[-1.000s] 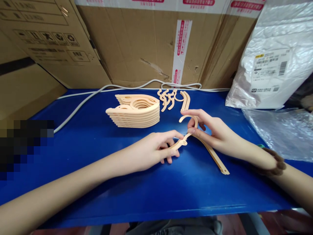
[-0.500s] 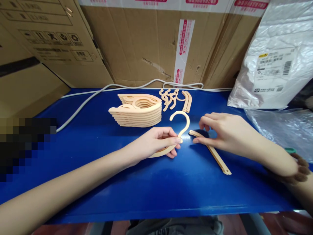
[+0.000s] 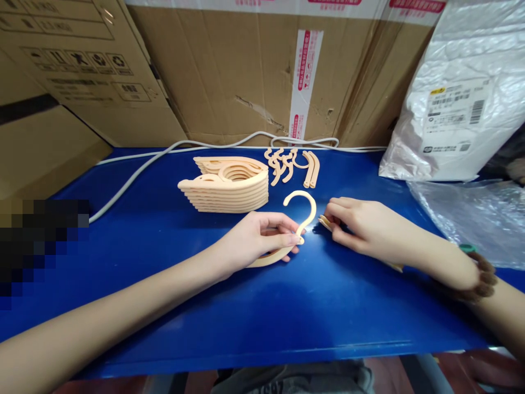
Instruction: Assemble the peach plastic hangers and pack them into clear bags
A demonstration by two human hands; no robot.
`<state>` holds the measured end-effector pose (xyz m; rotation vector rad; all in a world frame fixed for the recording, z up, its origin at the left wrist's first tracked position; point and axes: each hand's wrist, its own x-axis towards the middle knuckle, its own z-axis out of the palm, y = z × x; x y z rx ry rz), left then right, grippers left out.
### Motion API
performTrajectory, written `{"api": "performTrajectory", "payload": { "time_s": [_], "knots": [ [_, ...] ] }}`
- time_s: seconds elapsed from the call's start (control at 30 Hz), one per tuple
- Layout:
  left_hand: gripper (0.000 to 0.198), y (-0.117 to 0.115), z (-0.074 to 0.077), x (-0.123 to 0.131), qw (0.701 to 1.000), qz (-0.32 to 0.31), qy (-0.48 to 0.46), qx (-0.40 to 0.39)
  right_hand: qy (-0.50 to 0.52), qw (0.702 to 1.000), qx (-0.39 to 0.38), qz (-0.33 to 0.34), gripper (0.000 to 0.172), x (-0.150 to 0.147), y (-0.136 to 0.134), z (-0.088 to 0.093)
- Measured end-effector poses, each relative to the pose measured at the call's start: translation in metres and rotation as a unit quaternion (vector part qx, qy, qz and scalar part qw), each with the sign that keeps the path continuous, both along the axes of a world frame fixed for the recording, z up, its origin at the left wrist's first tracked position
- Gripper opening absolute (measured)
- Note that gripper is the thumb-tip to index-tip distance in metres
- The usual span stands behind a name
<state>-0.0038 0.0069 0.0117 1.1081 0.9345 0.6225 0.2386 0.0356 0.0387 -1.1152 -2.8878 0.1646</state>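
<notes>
Between thumb and fingers, my left hand (image 3: 266,238) pinches a cream plastic hanger piece (image 3: 270,259) together with a hook (image 3: 310,208). The hook's curve points up and away, and its foot meets the piece at my thumb. To the right, my right hand (image 3: 355,221) is closed on a flat cream hanger arm (image 3: 325,221); one end sticks out past the fingertips, and most of it is hidden under the hand. Behind my left hand stands a neat stack of cream hanger pieces (image 3: 246,198).
Loose hooks (image 3: 283,164) and a few curved arms (image 3: 311,171) lie behind the hands. A white cable (image 3: 172,149) runs along the back, before cardboard boxes (image 3: 229,71). At right are a white parcel bag (image 3: 451,109) and clear plastic wrap (image 3: 471,213) on the blue table (image 3: 262,323).
My right hand has closed on the hanger arm that lay on the table and now covers most of it. My left hand keeps its hold on the hook and hanger piece.
</notes>
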Motion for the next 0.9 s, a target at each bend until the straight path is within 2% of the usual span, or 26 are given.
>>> {"api": "performTrajectory", "payload": {
  "time_s": [0.13,0.33,0.4,0.53,0.73,0.9],
  "knots": [
    [0.023,0.003,-0.002,0.0,1.0,0.013,-0.011,-0.001,0.015,1.0,-0.017,0.005,0.016,-0.002,-0.001,-0.001],
    [0.023,0.003,-0.004,0.0,1.0,0.021,-0.013,0.004,0.075,0.988,-0.131,-0.037,0.021,-0.007,-0.007,0.009],
    [0.022,0.003,-0.005,-0.001,1.0,0.02,-0.017,0.004,0.099,0.984,-0.146,-0.04,0.023,-0.008,-0.008,0.01],
    [0.02,0.003,-0.008,-0.003,0.999,0.019,-0.027,0.017,0.11,0.988,-0.101,-0.029,0.029,-0.007,-0.008,0.006],
    [0.015,0.004,-0.007,-0.004,0.999,0.02,-0.037,0.016,0.046,0.998,-0.01,-0.032,0.03,-0.004,-0.006,0.0],
    [0.014,0.003,-0.007,-0.005,0.999,0.016,-0.038,0.019,0.053,0.998,-0.016,-0.014,0.042,-0.007,-0.011,-0.001]
  ]
}}
